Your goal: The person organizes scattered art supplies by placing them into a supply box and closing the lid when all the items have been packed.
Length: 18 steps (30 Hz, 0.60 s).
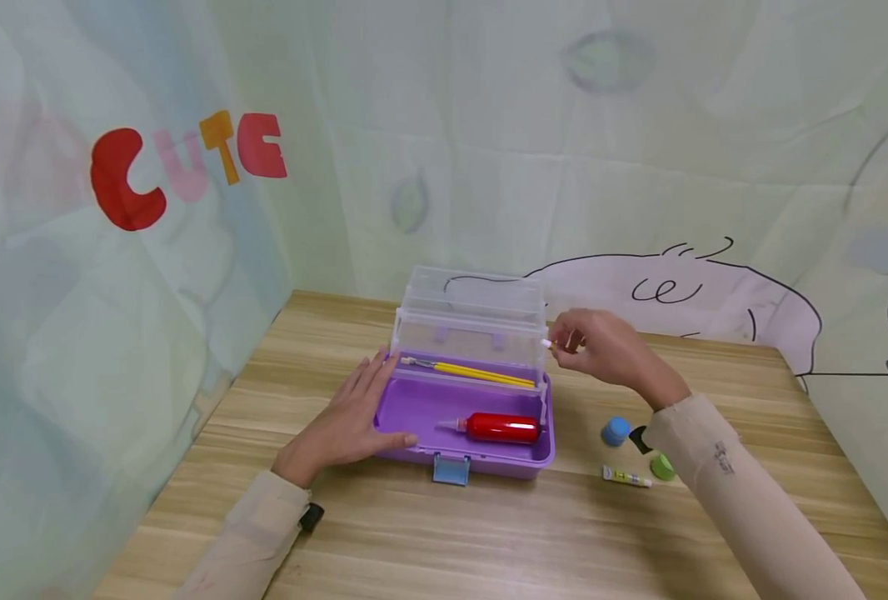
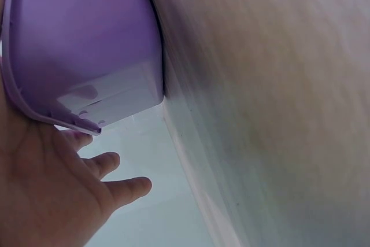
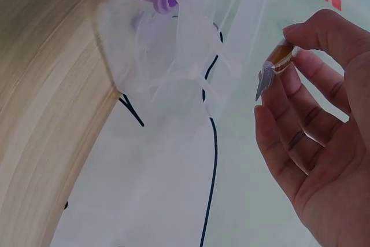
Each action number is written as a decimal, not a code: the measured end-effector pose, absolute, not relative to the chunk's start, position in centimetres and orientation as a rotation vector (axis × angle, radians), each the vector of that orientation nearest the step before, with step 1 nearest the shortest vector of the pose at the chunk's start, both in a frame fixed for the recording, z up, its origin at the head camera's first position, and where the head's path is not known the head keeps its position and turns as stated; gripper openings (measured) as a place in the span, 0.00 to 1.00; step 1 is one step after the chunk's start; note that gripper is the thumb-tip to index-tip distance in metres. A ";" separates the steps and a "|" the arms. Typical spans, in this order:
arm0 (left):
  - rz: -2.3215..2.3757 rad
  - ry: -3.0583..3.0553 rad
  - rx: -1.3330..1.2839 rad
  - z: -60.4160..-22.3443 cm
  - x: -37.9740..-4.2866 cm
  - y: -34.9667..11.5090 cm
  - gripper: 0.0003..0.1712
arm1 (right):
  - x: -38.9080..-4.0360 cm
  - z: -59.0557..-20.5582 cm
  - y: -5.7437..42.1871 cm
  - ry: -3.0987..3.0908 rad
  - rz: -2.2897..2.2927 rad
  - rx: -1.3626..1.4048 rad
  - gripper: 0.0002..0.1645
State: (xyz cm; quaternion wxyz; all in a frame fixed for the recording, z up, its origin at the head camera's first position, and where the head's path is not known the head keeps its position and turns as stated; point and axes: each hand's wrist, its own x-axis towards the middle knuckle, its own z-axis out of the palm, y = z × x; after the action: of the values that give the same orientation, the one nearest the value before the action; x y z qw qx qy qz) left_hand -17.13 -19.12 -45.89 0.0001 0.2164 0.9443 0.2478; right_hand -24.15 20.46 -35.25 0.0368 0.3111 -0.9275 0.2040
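Observation:
A purple storage box stands on the table, its clear lid raised at the back. Along its left rim rests my left hand, fingers straight and thumb over the front edge. My right hand is in the air just right of the lid. Between thumb and fingertips it pinches a small orange-brown paint tube with a crimped silver end. Inside the box lie a red squeeze bottle with a pointed nozzle and, behind it, yellow-handled paintbrushes.
Right of the box, a blue pot, a green pot and another small paint tube lie on the wooden table. A printed curtain with "CUTE" letters stands behind and to the left.

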 end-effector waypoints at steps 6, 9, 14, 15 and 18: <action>0.775 2.966 0.672 -46.0 -17.2 -19.1 0.72 | -25.0 -35.0 19.9 -2.850 0.587 0.944 0.06; 0.778 2.960 0.666 -46.0 -17.2 -19.1 0.72 | -25.4 -34.9 19.6 -2.850 0.570 0.942 0.06; 0.779 2.958 0.659 -45.8 -17.1 -19.1 0.72 | -26.1 -34.6 19.1 -2.840 0.572 0.946 0.05; 0.779 2.959 0.658 -45.8 -17.1 -19.1 0.72 | -26.2 -34.6 19.0 -2.838 0.574 0.950 0.05; 0.778 2.960 0.653 -45.8 -17.1 -19.0 0.72 | -26.5 -34.5 18.8 -2.839 0.581 0.957 0.05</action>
State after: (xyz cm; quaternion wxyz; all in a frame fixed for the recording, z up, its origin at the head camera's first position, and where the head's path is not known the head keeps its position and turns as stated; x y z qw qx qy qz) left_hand -17.06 -19.04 -45.78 0.0059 0.2087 0.9459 0.2486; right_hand -26.54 18.76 -34.48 0.0450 0.3134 -0.9293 0.1903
